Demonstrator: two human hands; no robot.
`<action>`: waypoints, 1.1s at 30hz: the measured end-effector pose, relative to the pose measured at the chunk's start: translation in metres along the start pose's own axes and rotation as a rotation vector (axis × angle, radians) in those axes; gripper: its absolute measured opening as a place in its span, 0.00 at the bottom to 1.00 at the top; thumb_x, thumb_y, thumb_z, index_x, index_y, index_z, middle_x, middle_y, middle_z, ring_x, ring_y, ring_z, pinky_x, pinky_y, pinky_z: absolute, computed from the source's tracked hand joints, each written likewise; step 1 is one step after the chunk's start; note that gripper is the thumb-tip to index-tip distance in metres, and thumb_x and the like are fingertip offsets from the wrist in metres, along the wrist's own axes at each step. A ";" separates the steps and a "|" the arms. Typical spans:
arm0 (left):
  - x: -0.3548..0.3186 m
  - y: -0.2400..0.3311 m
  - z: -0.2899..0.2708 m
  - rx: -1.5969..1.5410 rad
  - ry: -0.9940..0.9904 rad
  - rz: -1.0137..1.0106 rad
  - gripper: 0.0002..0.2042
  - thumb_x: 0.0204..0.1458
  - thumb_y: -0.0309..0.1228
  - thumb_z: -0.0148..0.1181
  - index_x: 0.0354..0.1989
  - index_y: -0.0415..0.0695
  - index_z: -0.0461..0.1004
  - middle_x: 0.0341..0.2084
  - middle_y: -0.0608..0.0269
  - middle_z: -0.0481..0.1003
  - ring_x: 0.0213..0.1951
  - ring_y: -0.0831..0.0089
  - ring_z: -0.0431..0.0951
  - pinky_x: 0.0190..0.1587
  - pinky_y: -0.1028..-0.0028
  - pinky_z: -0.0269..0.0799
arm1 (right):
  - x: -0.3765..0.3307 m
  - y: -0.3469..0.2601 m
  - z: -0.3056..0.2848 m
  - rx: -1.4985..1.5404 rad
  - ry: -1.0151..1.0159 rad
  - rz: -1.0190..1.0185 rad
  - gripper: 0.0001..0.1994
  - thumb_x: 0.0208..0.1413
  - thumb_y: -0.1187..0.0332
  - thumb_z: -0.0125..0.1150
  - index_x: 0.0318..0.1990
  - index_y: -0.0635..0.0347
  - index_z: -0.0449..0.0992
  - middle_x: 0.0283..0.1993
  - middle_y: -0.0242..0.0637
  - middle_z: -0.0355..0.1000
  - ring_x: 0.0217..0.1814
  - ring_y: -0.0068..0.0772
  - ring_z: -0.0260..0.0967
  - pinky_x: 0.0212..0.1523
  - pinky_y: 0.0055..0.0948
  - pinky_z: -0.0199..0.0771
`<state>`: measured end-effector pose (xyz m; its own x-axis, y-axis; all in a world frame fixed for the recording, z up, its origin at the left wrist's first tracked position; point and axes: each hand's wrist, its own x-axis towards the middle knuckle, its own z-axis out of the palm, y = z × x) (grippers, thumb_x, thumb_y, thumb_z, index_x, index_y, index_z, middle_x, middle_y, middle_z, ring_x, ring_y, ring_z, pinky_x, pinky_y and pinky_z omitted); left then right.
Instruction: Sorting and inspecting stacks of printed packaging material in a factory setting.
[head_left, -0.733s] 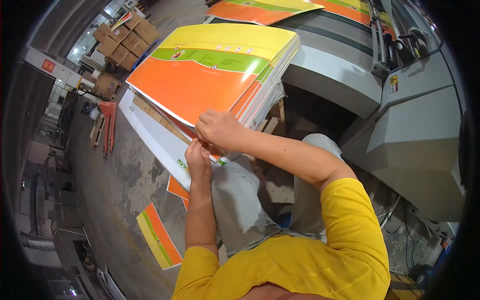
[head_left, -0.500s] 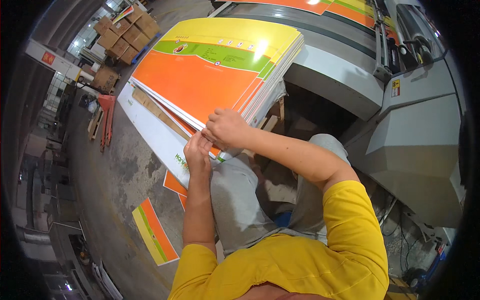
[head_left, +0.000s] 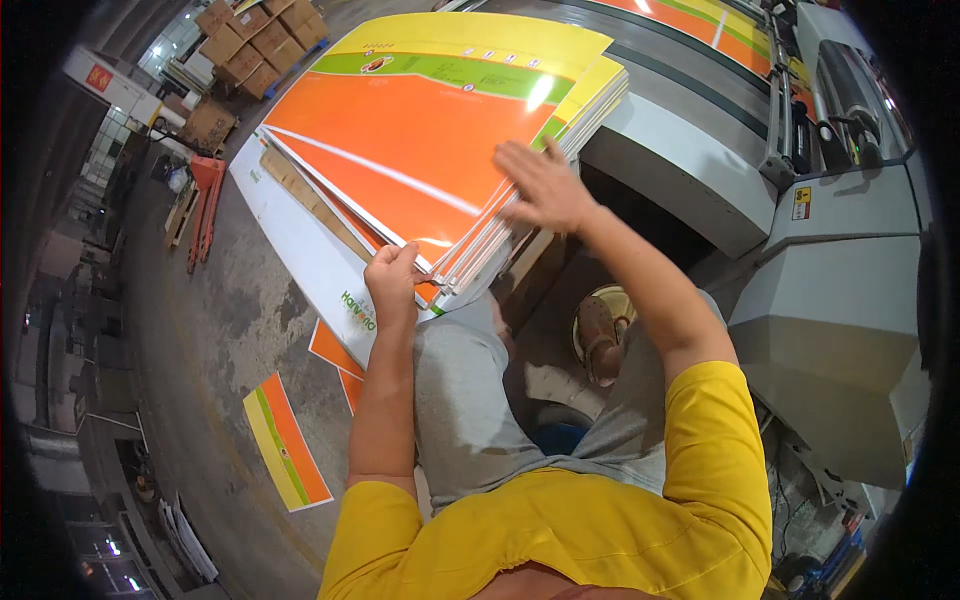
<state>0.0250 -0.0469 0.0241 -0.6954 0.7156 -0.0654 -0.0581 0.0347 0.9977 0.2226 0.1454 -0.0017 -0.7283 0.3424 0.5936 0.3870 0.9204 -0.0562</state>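
Observation:
A thick stack of large glossy printed sheets (head_left: 400,150), orange with green and yellow bands, lies in front of me. My left hand (head_left: 393,283) pinches the stack's near corner, fingers curled around the top sheets. My right hand (head_left: 545,187) lies flat with fingers spread on the top sheet near the stack's right edge.
The stack rests on a white board (head_left: 310,255) over a wooden pallet. A grey printing machine (head_left: 830,270) stands to the right. Loose printed sheets (head_left: 285,440) lie on the concrete floor. Cardboard boxes (head_left: 250,40) and an orange pallet jack (head_left: 205,200) are at far left.
My right hand has left the near corner and moved up and right onto the top sheet, opening flat. The left hand stays pinched at the corner. The view has shifted closer to the stack.

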 end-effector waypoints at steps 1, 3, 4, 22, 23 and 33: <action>-0.002 0.001 0.001 0.001 -0.003 0.010 0.07 0.51 0.26 0.57 0.24 0.35 0.70 0.17 0.64 0.70 0.17 0.78 0.71 0.20 0.80 0.75 | -0.002 0.016 -0.002 -0.029 -0.029 0.087 0.38 0.53 0.36 0.42 0.61 0.59 0.61 0.66 0.41 0.56 0.70 0.37 0.48 0.67 0.54 0.36; -0.004 0.003 0.005 -0.002 -0.010 0.010 0.07 0.51 0.26 0.56 0.25 0.35 0.70 0.17 0.63 0.71 0.17 0.78 0.72 0.21 0.80 0.75 | -0.008 0.043 -0.001 -0.097 0.022 0.312 0.38 0.53 0.37 0.42 0.62 0.59 0.59 0.68 0.40 0.52 0.71 0.36 0.44 0.68 0.54 0.33; -0.005 0.004 0.007 -0.006 -0.017 0.014 0.07 0.51 0.27 0.56 0.25 0.35 0.71 0.18 0.63 0.71 0.17 0.78 0.72 0.21 0.80 0.76 | -0.011 0.047 0.001 -0.100 0.019 0.310 0.38 0.53 0.37 0.42 0.62 0.59 0.59 0.68 0.40 0.52 0.71 0.36 0.44 0.68 0.54 0.33; -0.006 -0.013 -0.007 -0.208 -0.221 0.064 0.11 0.57 0.32 0.51 0.35 0.34 0.71 0.28 0.57 0.76 0.30 0.73 0.77 0.35 0.76 0.75 | -0.006 -0.014 0.003 -0.120 0.086 0.383 0.36 0.52 0.42 0.48 0.60 0.62 0.61 0.66 0.44 0.54 0.69 0.42 0.48 0.64 0.61 0.36; -0.005 -0.014 -0.008 -0.216 -0.244 0.077 0.11 0.57 0.32 0.51 0.35 0.34 0.71 0.28 0.57 0.76 0.31 0.73 0.78 0.35 0.76 0.75 | -0.006 -0.021 0.005 -0.117 0.089 0.380 0.36 0.52 0.42 0.48 0.60 0.62 0.61 0.66 0.44 0.54 0.69 0.42 0.48 0.64 0.61 0.36; -0.008 -0.010 -0.011 -0.258 -0.154 0.033 0.09 0.57 0.30 0.50 0.34 0.35 0.71 0.29 0.56 0.76 0.31 0.71 0.78 0.35 0.74 0.76 | 0.013 -0.034 -0.011 0.295 0.109 0.066 0.27 0.53 0.51 0.50 0.59 0.54 0.64 0.63 0.42 0.59 0.68 0.42 0.52 0.67 0.52 0.40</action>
<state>0.0227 -0.0608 0.0148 -0.5843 0.8115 -0.0103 -0.2310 -0.1541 0.9607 0.2065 0.1160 0.0169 -0.6362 0.3956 0.6624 0.2390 0.9173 -0.3184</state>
